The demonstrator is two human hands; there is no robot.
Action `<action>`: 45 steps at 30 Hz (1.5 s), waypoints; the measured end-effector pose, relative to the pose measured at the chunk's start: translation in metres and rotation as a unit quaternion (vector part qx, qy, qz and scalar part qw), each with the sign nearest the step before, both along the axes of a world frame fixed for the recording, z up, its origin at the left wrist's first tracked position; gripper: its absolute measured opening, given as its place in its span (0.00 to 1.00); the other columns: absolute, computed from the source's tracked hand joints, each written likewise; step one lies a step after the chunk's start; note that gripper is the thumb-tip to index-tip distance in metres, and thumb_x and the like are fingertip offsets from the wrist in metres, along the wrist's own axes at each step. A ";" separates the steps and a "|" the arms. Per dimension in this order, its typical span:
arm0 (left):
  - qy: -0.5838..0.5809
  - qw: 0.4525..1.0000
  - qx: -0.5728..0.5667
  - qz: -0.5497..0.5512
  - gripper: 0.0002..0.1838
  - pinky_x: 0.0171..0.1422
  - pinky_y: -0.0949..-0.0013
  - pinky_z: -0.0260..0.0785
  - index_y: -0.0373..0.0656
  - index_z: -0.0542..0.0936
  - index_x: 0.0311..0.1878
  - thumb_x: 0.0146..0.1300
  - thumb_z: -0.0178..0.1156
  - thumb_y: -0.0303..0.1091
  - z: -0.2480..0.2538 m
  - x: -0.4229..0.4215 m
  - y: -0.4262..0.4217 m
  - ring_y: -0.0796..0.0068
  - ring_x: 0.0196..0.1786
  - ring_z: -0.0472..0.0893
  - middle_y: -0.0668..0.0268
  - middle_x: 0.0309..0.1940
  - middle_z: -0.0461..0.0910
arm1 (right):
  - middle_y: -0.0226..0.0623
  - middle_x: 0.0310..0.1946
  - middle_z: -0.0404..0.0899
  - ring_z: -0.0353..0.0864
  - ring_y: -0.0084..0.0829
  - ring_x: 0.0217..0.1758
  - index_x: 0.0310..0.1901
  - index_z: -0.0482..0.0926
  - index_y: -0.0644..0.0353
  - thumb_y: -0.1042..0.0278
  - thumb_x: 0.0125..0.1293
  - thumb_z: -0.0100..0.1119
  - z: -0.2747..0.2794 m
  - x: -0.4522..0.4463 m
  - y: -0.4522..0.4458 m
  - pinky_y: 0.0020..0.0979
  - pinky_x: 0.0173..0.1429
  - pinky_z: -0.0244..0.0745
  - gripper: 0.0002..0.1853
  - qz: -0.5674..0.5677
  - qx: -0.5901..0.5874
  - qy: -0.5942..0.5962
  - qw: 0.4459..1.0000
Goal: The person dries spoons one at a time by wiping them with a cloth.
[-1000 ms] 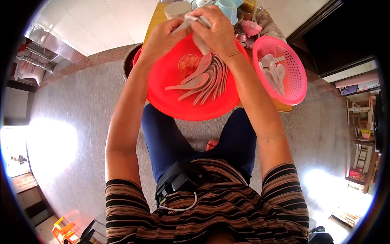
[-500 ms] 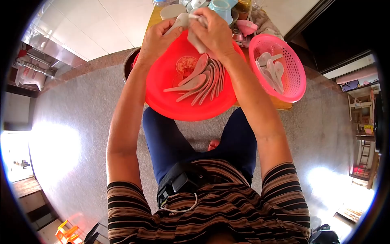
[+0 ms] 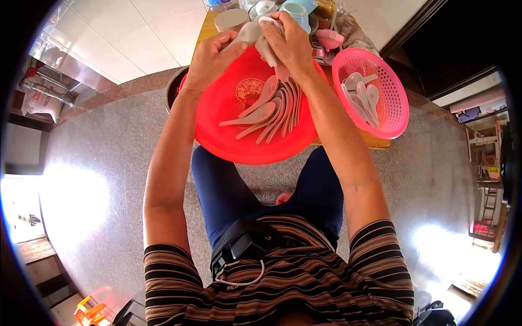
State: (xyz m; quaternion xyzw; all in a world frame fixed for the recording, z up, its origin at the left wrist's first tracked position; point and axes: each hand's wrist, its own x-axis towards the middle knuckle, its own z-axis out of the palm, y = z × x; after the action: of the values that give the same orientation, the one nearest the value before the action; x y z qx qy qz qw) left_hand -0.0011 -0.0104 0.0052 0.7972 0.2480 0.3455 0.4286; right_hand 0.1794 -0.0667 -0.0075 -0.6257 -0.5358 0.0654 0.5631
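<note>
My left hand (image 3: pixel 211 58) pinches the handle of a white spoon (image 3: pixel 248 33), whose bowl points up and right above a red basin (image 3: pixel 234 146). Just right of that bowl, my right hand (image 3: pixel 288 44) is closed on a pale cloth (image 3: pixel 266 50), which hangs below the fingers. Inside the basin, several white spoons (image 3: pixel 260 115) lie fanned out and overlapping on its right side. To the right, a pink perforated basket (image 3: pixel 399 103) holds several more white spoons (image 3: pixel 372 93).
Behind the basin stand a round pale lid or container (image 3: pixel 232 19), a light blue cup (image 3: pixel 295 13), a brown jar (image 3: pixel 325 10) and a pink bowl (image 3: pixel 330 38). A brown cloth (image 3: pixel 353 32) lies at the back right. A metal pot (image 3: pixel 175 81) sits left of the basin.
The spoon in my left hand now shows its bowl apart from the cloth. My right hand has shifted slightly up and right with the cloth. The spoons in the basin look unchanged.
</note>
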 end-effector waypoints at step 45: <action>-0.040 0.999 -0.035 0.003 0.21 0.40 0.75 0.70 0.38 0.80 0.46 0.72 0.51 0.49 -0.008 0.006 0.009 0.79 0.30 0.75 0.70 0.25 0.75 | 0.36 0.24 0.79 0.74 0.24 0.15 0.37 0.78 0.62 0.59 0.64 0.61 0.018 0.014 -0.007 0.26 0.16 0.72 0.13 0.321 0.005 0.440 0.839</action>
State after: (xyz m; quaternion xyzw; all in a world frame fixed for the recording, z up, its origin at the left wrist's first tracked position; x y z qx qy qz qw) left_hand 0.0046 -0.0019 -0.0025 0.7667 0.2451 0.3693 0.4644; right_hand 0.1937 -0.0735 0.0104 -0.3212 -0.4030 0.5086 0.6897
